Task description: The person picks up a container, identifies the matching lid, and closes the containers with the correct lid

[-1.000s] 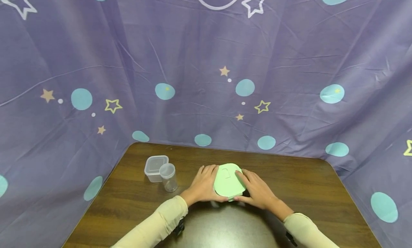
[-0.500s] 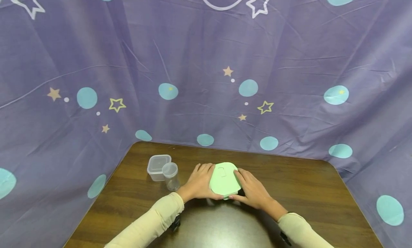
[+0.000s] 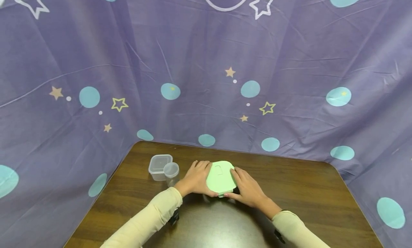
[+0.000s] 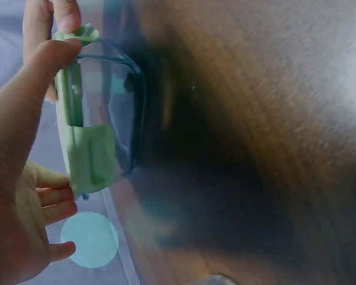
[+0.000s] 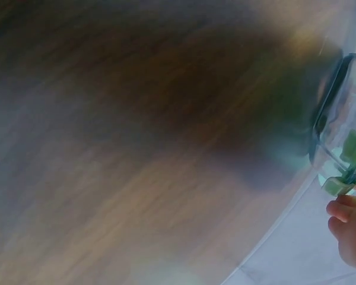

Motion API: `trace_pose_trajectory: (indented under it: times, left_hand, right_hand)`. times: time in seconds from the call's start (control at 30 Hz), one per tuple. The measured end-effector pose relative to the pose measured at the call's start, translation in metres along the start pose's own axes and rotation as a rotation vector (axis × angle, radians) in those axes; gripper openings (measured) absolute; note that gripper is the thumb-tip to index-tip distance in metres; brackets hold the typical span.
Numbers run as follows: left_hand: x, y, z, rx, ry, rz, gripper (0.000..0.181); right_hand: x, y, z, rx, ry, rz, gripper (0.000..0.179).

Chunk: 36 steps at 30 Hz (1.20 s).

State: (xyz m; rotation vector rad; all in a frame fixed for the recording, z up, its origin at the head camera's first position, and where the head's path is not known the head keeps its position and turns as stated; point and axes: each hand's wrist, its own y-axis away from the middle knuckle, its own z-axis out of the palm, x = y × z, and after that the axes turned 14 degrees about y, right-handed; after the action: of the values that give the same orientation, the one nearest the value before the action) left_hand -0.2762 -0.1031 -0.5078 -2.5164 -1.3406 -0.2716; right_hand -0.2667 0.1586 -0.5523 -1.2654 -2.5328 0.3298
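Both hands hold a clear glass food container (image 4: 122, 101) with a pale green snap-on lid (image 3: 220, 178) near the middle of the table. My left hand (image 3: 197, 178) spans its left side, the thumb at the near edge of the lid and the fingers at the far side. On the opposite side my right hand (image 3: 246, 187) grips the container, its thumb also at the near edge. A green side latch (image 4: 94, 155) hangs down against the glass in the left wrist view. Only part of the container and the right fingertips (image 5: 339, 211) show in the right wrist view.
Left of the hands stand a clear square plastic box (image 3: 158, 167) with a lid and a clear round jar (image 3: 171, 170), close together; the left forearm partly hides the jar. The dark wooden table (image 3: 305, 191) ends at a purple patterned curtain (image 3: 206, 62).
Both hands have shifted the container a little to the left, closer to the jar. The head view has turned slightly. The grip of both hands looks much the same.
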Motion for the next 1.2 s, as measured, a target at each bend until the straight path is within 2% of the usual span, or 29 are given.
trace_pose_trajectory:
  times: [0.2, 0.33, 0.63, 0.97, 1.2]
  left_hand:
    - [-0.007, -0.002, -0.01, -0.013, 0.01, 0.014, 0.119]
    - [-0.01, -0.004, -0.015, -0.05, -0.01, -0.01, 0.121]
    - [-0.013, -0.005, -0.027, -0.12, -0.102, -0.068, 0.123]
    - [-0.015, -0.004, -0.037, -0.164, -0.096, -0.132, 0.122]
    - [-0.016, -0.005, -0.039, -0.185, -0.097, -0.143, 0.123]
  right_hand:
    - [-0.01, -0.009, 0.0, -0.001, 0.009, 0.018, 0.1]
    - [-0.015, -0.013, 0.001, 0.03, 0.005, 0.024, 0.099]
    - [-0.031, -0.023, 0.004, 0.028, 0.017, 0.062, 0.1]
    - [-0.043, -0.033, 0.005, 0.02, 0.043, 0.064, 0.1]
    - [-0.045, -0.035, 0.004, 0.005, 0.062, 0.07, 0.101]
